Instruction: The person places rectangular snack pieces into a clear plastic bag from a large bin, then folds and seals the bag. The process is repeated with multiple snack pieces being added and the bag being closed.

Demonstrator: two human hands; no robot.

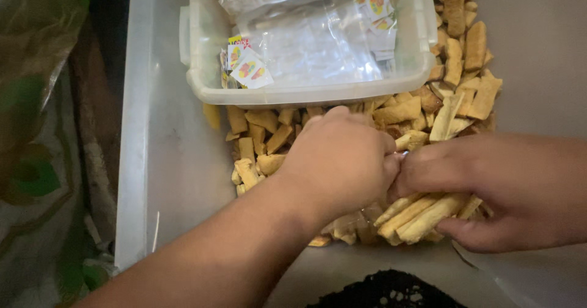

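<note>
Our left hand [339,161] is curled shut over the snack sticks [416,213], maybe pinching some; our right hand [489,189], at three o'clock, grips a bunch.

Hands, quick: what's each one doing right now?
Left hand: closed, fingers curled down over the snack sticks; whether it grips one cannot be told.
Right hand: closed on a bundle of snack sticks.

I saw a translucent plastic box [202,45] holding clear empty bags [318,42] with small colourful labels [251,69]; a patterned green cloth [36,161] lay leftward, something black [391,291] below.
</note>
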